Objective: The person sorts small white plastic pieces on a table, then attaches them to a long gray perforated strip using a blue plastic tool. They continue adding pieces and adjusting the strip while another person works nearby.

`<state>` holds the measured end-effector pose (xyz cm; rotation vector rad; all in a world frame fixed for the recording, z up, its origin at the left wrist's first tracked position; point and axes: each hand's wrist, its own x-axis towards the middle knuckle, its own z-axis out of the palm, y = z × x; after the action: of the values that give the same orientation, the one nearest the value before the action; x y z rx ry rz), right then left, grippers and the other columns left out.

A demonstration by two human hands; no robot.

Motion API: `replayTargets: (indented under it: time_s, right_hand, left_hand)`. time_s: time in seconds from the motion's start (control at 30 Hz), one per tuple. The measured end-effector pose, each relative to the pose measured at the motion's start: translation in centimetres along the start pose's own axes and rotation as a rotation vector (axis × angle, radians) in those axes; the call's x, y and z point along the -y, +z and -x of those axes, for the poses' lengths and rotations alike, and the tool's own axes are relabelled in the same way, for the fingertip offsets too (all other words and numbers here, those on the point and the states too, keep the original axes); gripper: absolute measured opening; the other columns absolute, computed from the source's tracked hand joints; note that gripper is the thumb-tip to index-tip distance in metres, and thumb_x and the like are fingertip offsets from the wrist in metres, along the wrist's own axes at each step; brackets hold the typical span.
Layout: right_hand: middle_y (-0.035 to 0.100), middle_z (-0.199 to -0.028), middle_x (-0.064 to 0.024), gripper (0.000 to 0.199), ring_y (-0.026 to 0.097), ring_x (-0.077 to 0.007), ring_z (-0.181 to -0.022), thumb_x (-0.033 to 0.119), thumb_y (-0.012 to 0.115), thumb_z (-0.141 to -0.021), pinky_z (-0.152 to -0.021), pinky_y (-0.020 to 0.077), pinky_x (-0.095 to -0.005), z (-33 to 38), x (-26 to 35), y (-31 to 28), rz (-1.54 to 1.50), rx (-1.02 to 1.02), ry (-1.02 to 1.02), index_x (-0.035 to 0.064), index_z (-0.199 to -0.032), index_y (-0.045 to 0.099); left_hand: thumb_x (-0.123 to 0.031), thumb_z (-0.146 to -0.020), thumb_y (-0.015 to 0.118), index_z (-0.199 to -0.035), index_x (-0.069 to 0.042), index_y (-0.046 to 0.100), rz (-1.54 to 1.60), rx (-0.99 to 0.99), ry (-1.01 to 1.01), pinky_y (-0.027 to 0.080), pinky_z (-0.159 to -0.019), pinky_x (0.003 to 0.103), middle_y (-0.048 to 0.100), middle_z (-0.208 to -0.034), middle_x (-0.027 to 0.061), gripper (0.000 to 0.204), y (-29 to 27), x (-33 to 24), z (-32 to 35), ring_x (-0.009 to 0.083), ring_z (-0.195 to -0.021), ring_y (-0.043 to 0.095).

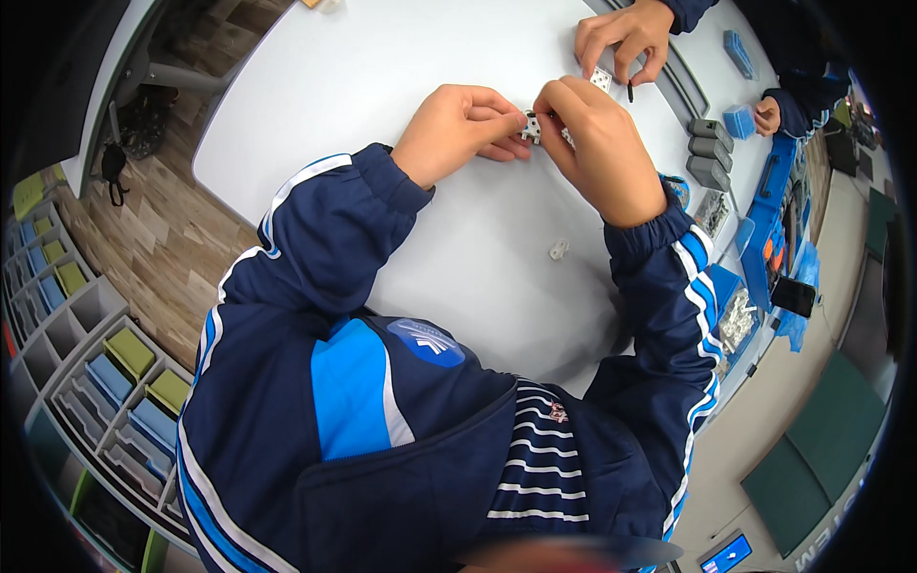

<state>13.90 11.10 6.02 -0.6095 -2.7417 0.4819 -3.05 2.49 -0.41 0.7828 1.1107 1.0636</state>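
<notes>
Above the white table (458,253), my left hand (460,132) pinches a small white building piece with holes and dark spots (532,128). My right hand (600,148) has its fingers closed on the other side of that piece. Part of the piece is hidden behind my fingertips. Just beyond my right hand, another person's hand (626,40) reaches in beside a white perforated plate (602,78) and a thin black rod (630,93). A small pale connector (559,250) lies on the table, nearer to me.
Grey block-shaped parts (710,153) and a blue open case (764,229) stand to the right, with a tray of white parts (737,320) and a phone (794,297). Farther right, a second person's hand (767,116) touches a blue box (738,121). Storage bins (129,353) line the left.
</notes>
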Motion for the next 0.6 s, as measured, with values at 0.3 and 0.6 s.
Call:
replayTargets:
  time_s: [0.3, 0.6]
  right_hand:
    - [0.064, -0.084, -0.0125, 0.012, 0.065, -0.0285, -0.082, 0.004, 0.068, -0.083, -0.072, 0.0535, -0.0383, -1.0, 0.2, 0.4, 0.118, 0.178, -0.02, -0.0017, -0.092, 0.062]
    - [0.072, -0.078, -0.0107, 0.027, 0.069, -0.0209, -0.069, 0.021, 0.082, -0.081, -0.067, 0.054, -0.0318, 1.4, -8.1, -2.8, -0.016, -0.258, 0.498, 0.0011, -0.098, 0.074]
  left_hand:
    - [-0.018, -0.1, 0.063, -0.106, 0.007, 0.066, 0.024, -0.033, 0.057, 0.061, -0.08, 0.029, 0.074, -0.096, 0.0186, 0.026, 0.2, 0.2, 0.1, 0.0228, -0.088, 0.075]
    - [-0.021, -0.1, 0.062, -0.11, 0.002, 0.067, -0.041, -0.037, -0.011, 0.06, -0.082, 0.028, 0.074, -0.098, 0.0152, 0.026, 0.2, -0.1, -0.2, 0.0219, -0.09, 0.075]
